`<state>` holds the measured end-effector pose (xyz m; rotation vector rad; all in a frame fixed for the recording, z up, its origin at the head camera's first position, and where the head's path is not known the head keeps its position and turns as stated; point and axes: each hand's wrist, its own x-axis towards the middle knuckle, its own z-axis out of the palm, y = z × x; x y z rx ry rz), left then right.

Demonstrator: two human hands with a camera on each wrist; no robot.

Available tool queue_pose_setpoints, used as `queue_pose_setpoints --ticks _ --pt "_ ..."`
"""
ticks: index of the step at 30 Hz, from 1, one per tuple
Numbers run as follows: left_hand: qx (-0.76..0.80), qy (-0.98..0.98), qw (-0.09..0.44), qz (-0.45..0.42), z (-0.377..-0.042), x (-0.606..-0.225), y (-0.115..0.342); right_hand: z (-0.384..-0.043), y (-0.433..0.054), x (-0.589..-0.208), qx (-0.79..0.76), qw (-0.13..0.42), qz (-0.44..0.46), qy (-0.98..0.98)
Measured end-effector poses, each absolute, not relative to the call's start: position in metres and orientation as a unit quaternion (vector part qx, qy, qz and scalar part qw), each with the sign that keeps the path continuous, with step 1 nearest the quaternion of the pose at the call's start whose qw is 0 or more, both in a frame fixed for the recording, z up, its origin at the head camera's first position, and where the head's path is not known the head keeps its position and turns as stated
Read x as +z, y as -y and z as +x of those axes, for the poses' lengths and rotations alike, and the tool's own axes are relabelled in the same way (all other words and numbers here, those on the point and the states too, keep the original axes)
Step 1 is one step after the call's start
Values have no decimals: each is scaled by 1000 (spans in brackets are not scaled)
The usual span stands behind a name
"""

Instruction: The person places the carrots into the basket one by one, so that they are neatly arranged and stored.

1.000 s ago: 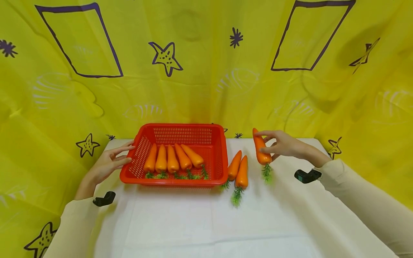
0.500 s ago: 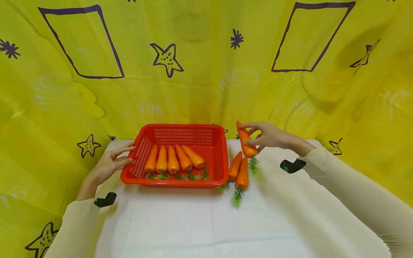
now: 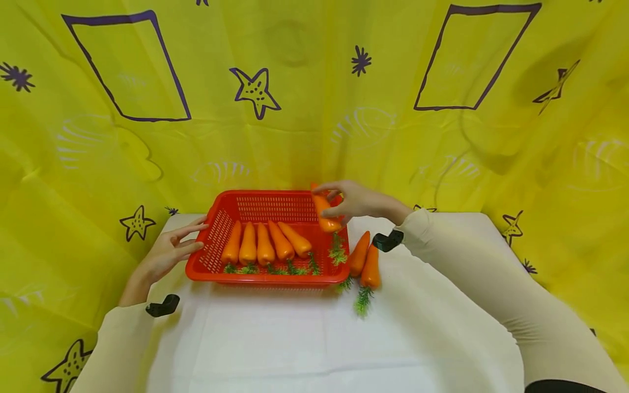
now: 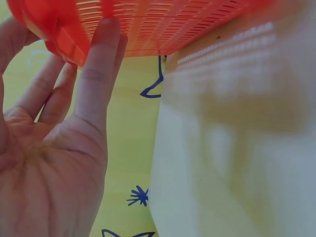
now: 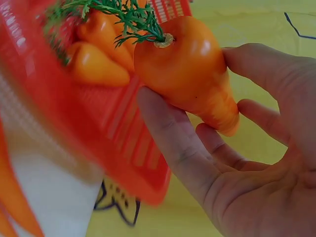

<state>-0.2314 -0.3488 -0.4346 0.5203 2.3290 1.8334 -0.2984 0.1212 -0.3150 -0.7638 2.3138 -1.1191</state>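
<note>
My right hand [image 3: 355, 200] pinches a carrot [image 3: 324, 210] with a green leafy top over the right end of a red plastic basket [image 3: 275, 279]. The right wrist view shows this carrot [image 5: 185, 64] between thumb and fingers, leaves toward the basket. Several carrots [image 3: 263, 245] lie side by side inside the basket, tips pointing away, tops toward its near wall. My left hand [image 3: 164, 252] touches the basket's left side with straight fingers. In the left wrist view, the fingertips of the left hand [image 4: 59, 133] rest against the slotted wall [image 4: 143, 24].
Two more carrots [image 3: 371, 270] lie on the white tabletop [image 3: 275, 333] just right of the basket, one partly behind the right wrist's black camera [image 3: 388, 240]. A yellow curtain [image 3: 304, 147] with drawn stars hangs close behind and at both sides of the table.
My right hand has carried the carrot leftward, from right of the two loose carrots to over the basket's right end. The left hand stays at the basket's side.
</note>
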Motion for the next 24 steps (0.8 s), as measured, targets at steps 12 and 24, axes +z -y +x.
queue_pose_setpoints --ticks 12,24 --pt "605 -776 72 163 -235 -436 346 -313 -57 -343 -473 277 -277 -789" --pt "612 -772 70 159 -233 -439 350 -320 -1 -368 -540 314 -249 -740"
